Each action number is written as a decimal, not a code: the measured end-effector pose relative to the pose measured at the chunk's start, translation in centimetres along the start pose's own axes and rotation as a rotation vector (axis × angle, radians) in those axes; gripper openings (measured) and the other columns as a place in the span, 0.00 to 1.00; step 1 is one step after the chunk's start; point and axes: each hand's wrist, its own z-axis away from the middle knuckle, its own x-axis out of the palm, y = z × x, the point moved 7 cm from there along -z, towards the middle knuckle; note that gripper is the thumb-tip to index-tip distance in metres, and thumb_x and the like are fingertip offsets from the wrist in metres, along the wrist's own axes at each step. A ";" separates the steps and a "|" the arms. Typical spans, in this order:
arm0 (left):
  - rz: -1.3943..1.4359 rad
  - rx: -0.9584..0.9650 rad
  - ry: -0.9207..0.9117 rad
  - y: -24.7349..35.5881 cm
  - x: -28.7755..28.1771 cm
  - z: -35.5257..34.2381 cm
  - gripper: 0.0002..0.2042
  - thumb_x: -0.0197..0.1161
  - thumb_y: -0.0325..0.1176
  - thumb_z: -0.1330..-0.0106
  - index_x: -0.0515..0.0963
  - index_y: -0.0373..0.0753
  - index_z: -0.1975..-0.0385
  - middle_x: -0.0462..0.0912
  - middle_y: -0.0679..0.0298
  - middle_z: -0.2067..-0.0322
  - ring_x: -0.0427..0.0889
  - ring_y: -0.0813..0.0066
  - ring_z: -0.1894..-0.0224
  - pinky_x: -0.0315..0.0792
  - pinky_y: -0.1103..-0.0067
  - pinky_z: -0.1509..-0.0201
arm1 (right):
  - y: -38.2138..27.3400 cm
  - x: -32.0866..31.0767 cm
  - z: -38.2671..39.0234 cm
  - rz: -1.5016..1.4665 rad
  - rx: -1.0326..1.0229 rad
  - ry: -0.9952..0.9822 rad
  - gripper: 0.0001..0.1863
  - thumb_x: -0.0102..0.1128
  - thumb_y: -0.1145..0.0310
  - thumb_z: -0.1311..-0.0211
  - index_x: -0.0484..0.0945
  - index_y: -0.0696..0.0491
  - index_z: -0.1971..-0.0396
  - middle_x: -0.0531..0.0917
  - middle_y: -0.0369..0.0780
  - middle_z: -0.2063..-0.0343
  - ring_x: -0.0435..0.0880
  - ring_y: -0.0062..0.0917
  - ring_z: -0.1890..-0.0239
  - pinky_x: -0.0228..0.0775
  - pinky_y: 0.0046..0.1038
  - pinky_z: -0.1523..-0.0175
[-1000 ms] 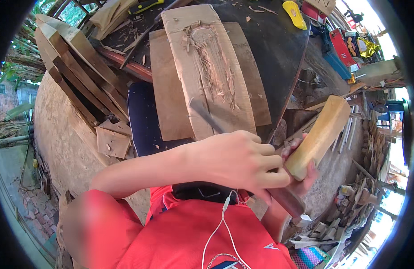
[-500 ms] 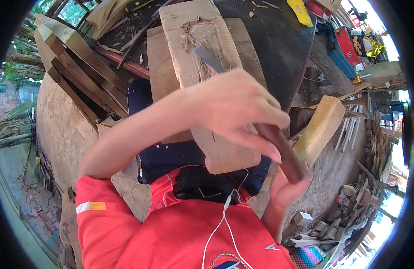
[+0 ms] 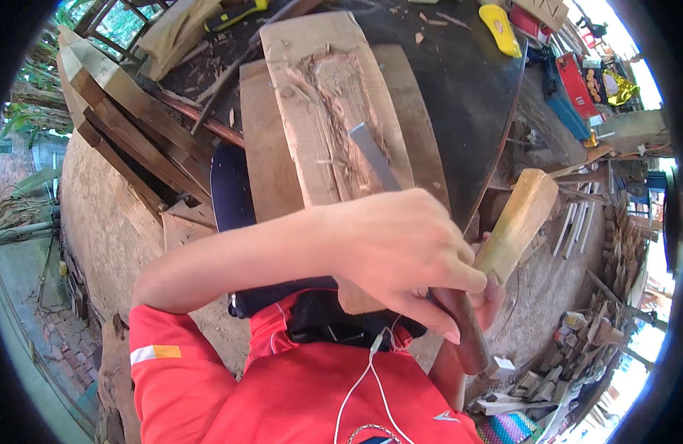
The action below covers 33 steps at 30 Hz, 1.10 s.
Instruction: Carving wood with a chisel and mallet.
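My left hand [image 3: 401, 259] grips a chisel, its flat steel blade [image 3: 371, 152] lying over the rough, splintered groove in a pale board [image 3: 290, 111]. The chisel's dark wooden handle [image 3: 467, 340] extends below my fingers toward my body. My right hand [image 3: 489, 300], partly hidden behind my left, holds a chunky yellowish wooden mallet [image 3: 515, 222] angled up to the right. Under the carved board is a wider thin wooden panel [image 3: 264, 148].
A dark worktable [image 3: 467, 89] carries wood shavings, a yellow-handled tool [image 3: 234, 15] and a yellow object [image 3: 499, 29]. Long wooden pieces [image 3: 127, 126] stand at left. Red and blue boxes [image 3: 574, 89] sit upper right, and scrap wood [image 3: 578, 348] is piled lower right.
The chisel tip rose along the board by half a second ago, then came lower and rightward with my left hand. The mallet shifted slightly down and left since then.
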 end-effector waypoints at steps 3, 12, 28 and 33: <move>-0.080 -0.040 0.065 -0.4 -1.4 0.4 0.21 0.66 0.56 0.38 0.75 0.44 0.69 0.71 0.66 0.78 0.77 0.65 0.76 0.69 0.70 0.75 | -1.2 0.8 -1.8 0.379 0.054 0.102 0.31 0.62 0.64 0.40 0.65 0.56 0.37 0.77 0.45 0.52 0.77 0.34 0.48 0.65 0.38 0.38; -0.145 -0.390 0.181 3.9 -4.0 2.5 0.22 0.73 0.53 0.41 0.75 0.40 0.68 0.74 0.65 0.78 0.79 0.65 0.78 0.70 0.74 0.77 | -2.3 10.0 -15.9 1.667 -0.623 -0.132 0.27 0.63 0.50 0.37 0.74 0.56 0.48 0.78 0.47 0.56 0.76 0.43 0.48 0.63 0.44 0.42; -0.332 -1.028 0.834 2.1 -8.6 19.2 0.16 0.71 0.22 0.50 0.78 0.35 0.61 0.79 0.58 0.70 0.82 0.61 0.68 0.74 0.75 0.63 | -0.8 24.2 -23.7 1.175 -0.366 -0.766 0.18 0.63 0.60 0.33 0.78 0.57 0.50 0.83 0.39 0.66 0.82 0.21 0.61 0.74 0.26 0.52; -0.437 -0.958 0.814 0.3 -11.1 18.8 0.22 0.72 0.25 0.49 0.80 0.41 0.51 0.81 0.58 0.63 0.83 0.58 0.62 0.77 0.71 0.59 | 0.4 27.7 -16.4 1.107 -0.403 -0.971 0.18 0.64 0.61 0.33 0.77 0.57 0.51 0.82 0.40 0.61 0.82 0.25 0.57 0.73 0.28 0.48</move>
